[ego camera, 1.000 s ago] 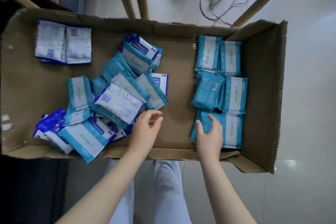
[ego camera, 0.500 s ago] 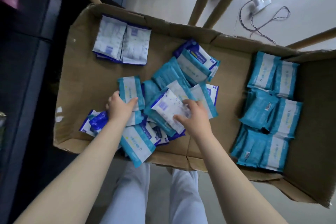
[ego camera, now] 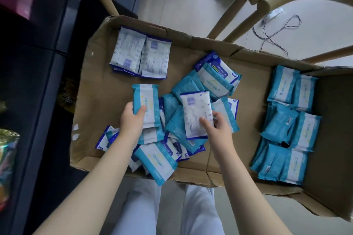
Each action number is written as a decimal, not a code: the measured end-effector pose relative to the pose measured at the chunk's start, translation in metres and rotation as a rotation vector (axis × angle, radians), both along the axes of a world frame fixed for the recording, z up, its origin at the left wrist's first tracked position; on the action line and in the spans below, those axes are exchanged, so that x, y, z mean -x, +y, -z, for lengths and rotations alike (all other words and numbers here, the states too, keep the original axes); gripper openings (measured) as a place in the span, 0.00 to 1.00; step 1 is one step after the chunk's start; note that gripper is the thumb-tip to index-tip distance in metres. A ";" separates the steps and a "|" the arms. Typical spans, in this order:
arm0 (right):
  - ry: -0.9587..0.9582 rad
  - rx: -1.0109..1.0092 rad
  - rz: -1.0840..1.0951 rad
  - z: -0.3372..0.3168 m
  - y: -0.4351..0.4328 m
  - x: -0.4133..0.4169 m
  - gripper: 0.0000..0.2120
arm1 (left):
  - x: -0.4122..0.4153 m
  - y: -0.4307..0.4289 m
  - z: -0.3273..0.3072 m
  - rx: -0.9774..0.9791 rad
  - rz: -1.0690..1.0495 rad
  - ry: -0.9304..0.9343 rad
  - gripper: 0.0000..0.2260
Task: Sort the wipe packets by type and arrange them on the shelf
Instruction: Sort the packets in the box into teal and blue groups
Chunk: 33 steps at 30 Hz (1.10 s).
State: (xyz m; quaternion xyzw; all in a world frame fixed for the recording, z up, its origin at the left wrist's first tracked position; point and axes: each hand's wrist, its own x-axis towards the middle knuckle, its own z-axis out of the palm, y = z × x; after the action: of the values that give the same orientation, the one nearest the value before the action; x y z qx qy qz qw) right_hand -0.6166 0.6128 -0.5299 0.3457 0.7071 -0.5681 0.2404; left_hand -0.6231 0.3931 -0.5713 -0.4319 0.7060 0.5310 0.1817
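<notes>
Sorting, mid-heap: left hand (ego camera: 131,121) grips a teal packet (ego camera: 146,99), right hand (ego camera: 217,129) pinches a white packet (ego camera: 194,114) — both over the heap (ego camera: 217,80) in the box (ego camera: 191,175). Next, likely: teal to the right stack (ego camera: 294,120), white to the far-left stack (ego camera: 139,55).

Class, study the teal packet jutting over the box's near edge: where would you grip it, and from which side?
Probably pinch the teal packet at its jutting near corner, coming from the person's side: that corner hangs free past the cardboard box wall, while the rest lies crowded among other packets.
</notes>
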 end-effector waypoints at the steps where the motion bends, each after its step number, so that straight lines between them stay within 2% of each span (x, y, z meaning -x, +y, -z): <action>1: 0.009 0.045 0.033 -0.001 -0.009 0.010 0.04 | -0.003 -0.008 -0.004 -0.024 -0.030 0.013 0.07; 4: 0.024 0.098 0.022 0.005 -0.041 0.051 0.05 | -0.007 -0.034 -0.015 -0.075 -0.108 0.038 0.07; 7: 0.068 0.039 -0.040 0.026 -0.080 0.100 0.07 | -0.004 -0.059 -0.022 -0.110 -0.177 0.056 0.07; 12: 0.095 -0.008 -0.034 0.064 -0.127 0.154 0.07 | 0.011 -0.089 -0.021 -0.119 -0.159 0.073 0.08; 16: 0.107 -0.145 -0.063 0.066 -0.122 0.148 0.16 | 0.018 -0.092 -0.023 -0.113 -0.143 0.068 0.08; 21: 0.273 -0.205 0.071 0.027 -0.042 0.084 0.12 | 0.019 -0.046 -0.049 -0.269 -0.139 0.117 0.09; 24: 0.303 -0.383 0.180 0.012 0.032 0.027 0.11 | 0.009 0.004 -0.062 -0.408 -0.114 0.135 0.10; 28: 0.140 -0.625 0.311 0.017 0.145 -0.062 0.13 | -0.024 0.096 -0.060 -0.532 -0.005 0.098 0.15; 31: -0.063 -0.715 0.216 0.024 0.216 -0.111 0.15 | -0.056 0.176 -0.047 -0.529 0.206 0.080 0.13; 33: -0.167 -0.666 0.103 0.029 0.247 -0.130 0.19 | -0.075 0.229 -0.033 -0.478 0.328 0.062 0.13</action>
State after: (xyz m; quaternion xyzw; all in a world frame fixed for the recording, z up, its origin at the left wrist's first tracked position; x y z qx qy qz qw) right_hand -0.4864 0.8600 -0.5586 0.4858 0.8132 -0.2871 0.1422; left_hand -0.5480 0.6225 -0.5381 -0.2407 0.6265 0.6587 0.3399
